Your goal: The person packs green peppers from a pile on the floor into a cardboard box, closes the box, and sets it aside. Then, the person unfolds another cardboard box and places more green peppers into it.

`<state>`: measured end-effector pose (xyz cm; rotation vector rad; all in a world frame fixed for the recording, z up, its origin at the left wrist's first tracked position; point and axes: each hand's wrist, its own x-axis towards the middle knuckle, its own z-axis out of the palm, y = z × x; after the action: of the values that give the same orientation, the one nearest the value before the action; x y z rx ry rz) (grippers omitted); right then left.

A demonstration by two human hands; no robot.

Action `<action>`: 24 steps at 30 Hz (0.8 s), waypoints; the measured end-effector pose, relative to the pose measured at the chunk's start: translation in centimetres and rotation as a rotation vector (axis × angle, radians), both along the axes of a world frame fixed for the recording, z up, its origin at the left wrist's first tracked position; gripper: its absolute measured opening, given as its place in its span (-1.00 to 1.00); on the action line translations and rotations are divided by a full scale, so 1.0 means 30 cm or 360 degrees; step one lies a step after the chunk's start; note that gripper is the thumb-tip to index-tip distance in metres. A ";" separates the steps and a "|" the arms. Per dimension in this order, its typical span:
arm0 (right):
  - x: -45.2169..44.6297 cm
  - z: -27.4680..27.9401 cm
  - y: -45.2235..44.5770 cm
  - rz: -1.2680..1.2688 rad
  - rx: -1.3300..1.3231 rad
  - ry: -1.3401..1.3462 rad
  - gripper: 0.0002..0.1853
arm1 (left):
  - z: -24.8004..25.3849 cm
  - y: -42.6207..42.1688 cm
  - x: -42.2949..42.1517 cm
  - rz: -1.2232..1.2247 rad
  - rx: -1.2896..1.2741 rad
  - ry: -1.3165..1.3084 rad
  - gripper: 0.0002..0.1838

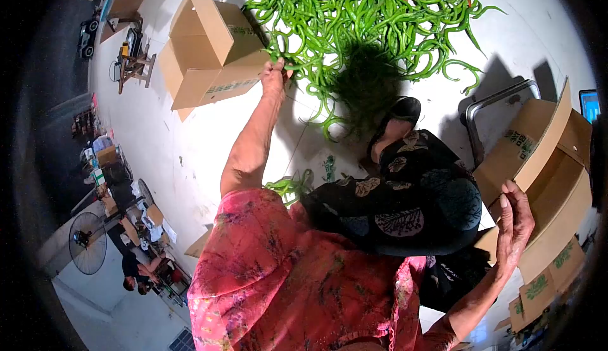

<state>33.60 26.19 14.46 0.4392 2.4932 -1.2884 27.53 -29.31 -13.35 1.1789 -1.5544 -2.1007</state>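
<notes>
Left hand (277,78) pinches slender green peppers (276,54); right hand (516,224), loosely curled, hangs near an open brown cardboard box (565,205).

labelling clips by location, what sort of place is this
Probably a produce sorting or packing area, though I can't tell if it's a business or a home. A large heap of green peppers lies on the pale floor, with an open cardboard box beside it.
</notes>
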 end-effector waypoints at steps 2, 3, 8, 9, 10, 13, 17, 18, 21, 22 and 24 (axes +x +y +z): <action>0.000 -0.005 0.002 0.0074 0.0036 0.0025 -0.67 | 0.002 -0.001 0.029 -0.0056 0.0168 -0.0203 -0.98; 0.001 -0.005 0.003 0.0112 0.0055 0.0037 -0.67 | 0.016 0.007 0.040 -0.0083 0.0254 -0.0305 -0.95; 0.003 0.001 0.002 0.0091 0.0084 0.0039 -0.66 | -0.144 0.081 0.123 -0.0296 -0.0202 -0.0582 -0.88; 0.003 0.001 0.000 0.0097 0.0078 0.0047 -0.67 | -0.143 0.104 0.136 -0.0461 -0.0411 -0.0388 -0.93; 0.004 -0.002 0.000 0.0108 0.0071 0.0060 -0.67 | -0.142 0.124 0.142 -0.0496 -0.0694 -0.0429 -0.93; 0.007 0.000 -0.004 0.0136 0.0068 0.0095 -0.68 | -0.166 0.204 0.177 -0.0377 -0.0900 -0.0303 -0.86; 0.002 0.020 -0.010 0.0155 0.0076 0.0064 -0.69 | -0.184 0.366 0.269 -0.0796 -0.0981 -0.0355 -0.91; 0.005 0.022 -0.011 0.0151 0.0073 0.0040 -0.70 | -0.281 0.365 0.292 -0.0994 -0.1333 -0.0215 -0.83; 0.008 0.027 -0.017 0.0237 0.0170 0.0089 -0.70 | -0.283 0.463 0.287 -0.1030 -0.1963 -0.0514 -0.81; 0.009 0.031 -0.015 0.0227 0.0144 0.0071 -0.70 | -0.297 0.468 0.283 -0.1052 -0.1968 -0.0564 -0.82; 0.010 0.043 -0.007 0.0199 0.0091 0.0040 -0.70 | -0.309 0.465 0.255 -0.1101 -0.1984 -0.0654 -0.83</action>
<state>33.90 25.99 15.77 0.2762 2.5392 -1.1849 35.19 -15.35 -22.61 0.5936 -3.0162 -0.6178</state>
